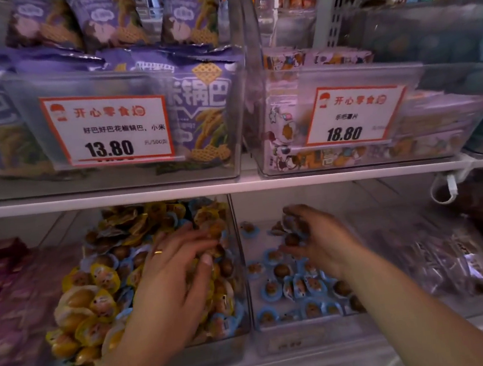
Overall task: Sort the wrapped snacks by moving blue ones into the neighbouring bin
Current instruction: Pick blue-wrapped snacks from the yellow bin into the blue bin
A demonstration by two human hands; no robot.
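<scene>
A clear bin [240, 273] on the lower shelf is heaped with yellow-wrapped snacks [97, 304] mixed with blue-wrapped ones [135, 256]. My left hand [177, 268] lies on top of this heap near the bin's right wall, fingers spread among the wrappers. The neighbouring clear bin [312, 337] to the right holds several blue-wrapped snacks [300, 287] scattered over its floor. My right hand [315, 234] hovers inside that bin, its curled fingers holding blue-wrapped snacks [292, 231].
A white shelf edge [234, 185] runs just above both bins. Above it stand clear bins of purple snack bags [201, 106] with price cards [107, 127]. Dark red packs [3, 300] lie far left, clear-wrapped packs [453, 255] far right.
</scene>
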